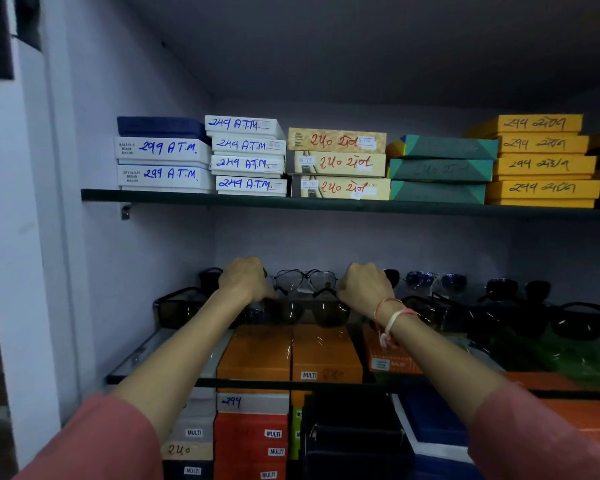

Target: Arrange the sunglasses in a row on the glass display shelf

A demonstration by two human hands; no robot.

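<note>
A pair of dark brown-lensed sunglasses sits at the middle of the glass display shelf. My left hand grips its left end and my right hand grips its right end, both with fingers curled. Behind it stands a thin-framed clear-lensed pair. A black pair lies to the left. Blue-lensed sunglasses and several dark pairs run along the shelf to the right. The fingertips of both hands are hidden.
An upper shelf carries stacks of white, yellow, green and orange boxes. Orange and red boxes show through and below the glass. A white wall closes the left side.
</note>
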